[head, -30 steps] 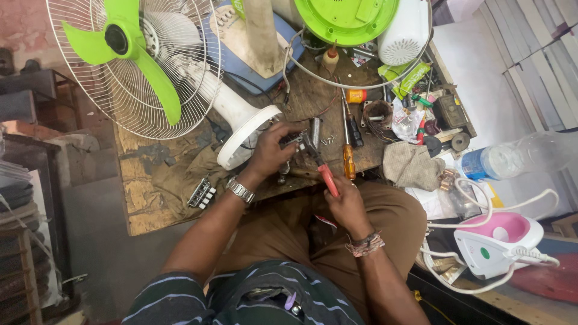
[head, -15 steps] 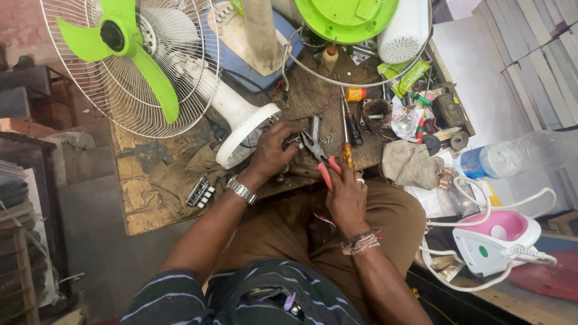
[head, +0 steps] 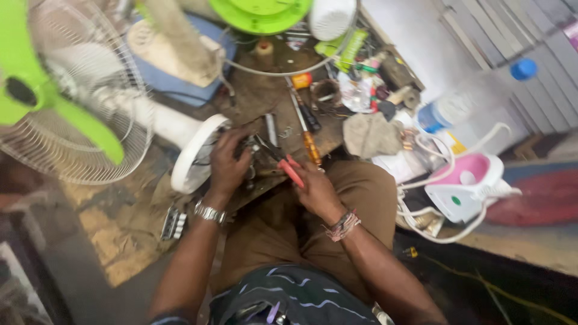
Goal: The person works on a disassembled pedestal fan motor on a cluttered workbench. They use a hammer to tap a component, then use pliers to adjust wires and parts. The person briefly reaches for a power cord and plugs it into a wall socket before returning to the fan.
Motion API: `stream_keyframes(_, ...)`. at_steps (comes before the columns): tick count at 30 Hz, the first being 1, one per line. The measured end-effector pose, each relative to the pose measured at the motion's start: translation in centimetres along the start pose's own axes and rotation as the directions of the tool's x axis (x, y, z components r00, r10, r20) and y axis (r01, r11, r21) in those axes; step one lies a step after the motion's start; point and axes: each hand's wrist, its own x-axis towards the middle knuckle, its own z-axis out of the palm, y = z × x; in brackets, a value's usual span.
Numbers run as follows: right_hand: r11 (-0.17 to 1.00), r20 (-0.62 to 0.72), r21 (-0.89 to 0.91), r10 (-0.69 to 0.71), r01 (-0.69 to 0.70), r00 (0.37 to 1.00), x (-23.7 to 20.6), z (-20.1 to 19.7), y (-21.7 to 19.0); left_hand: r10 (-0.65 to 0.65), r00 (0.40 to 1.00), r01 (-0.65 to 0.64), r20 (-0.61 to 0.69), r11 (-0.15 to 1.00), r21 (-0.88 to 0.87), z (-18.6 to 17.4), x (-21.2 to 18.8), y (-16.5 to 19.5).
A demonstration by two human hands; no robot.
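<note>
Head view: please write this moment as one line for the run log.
left hand: grips dark part at fan base | right hand: holds red-handled pliers, tips at that part | screwdriver: lying beside

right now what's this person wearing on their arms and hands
Both forearms are bare, with no sleeves or gloves showing. The left hand has a silver metal-link wristwatch at the wrist. The right hand has a bundle of braided thread bracelets.
</note>
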Motion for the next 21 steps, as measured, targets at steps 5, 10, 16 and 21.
stream_keyframes(5, 0.761, -0.125, 0.619, 0.338, -0.193, 0.933, -1.6, -4.8, -0.5, -0.009, 1.0, 0.008, 0.025, 1.0, 0.028, -1.0, -0.9, 0.0)
stream_keyframes(10, 0.841, -0.44, -0.378, 0.206, -0.388, 0.874, -4.7, -14.1, 3.7, -0.103, 0.993, 0.108, 0.058, 0.991, -0.079, -1.0, -1.9, -0.6)
stream_keyframes(16, 0.6, -0.502, -0.619, 0.194, -0.507, 0.843, -5.7, -14.3, 8.7, -0.11, 0.985, 0.117, 0.13, 0.992, -0.046, -0.3, -2.3, -0.5)
stream_keyframes(21, 0.556, -0.444, -0.689, 0.184, -0.465, 0.877, -3.2, -15.3, 7.3, -0.022, 0.993, 0.001, 0.117, 0.984, 0.179, -0.5, -2.4, -0.4)
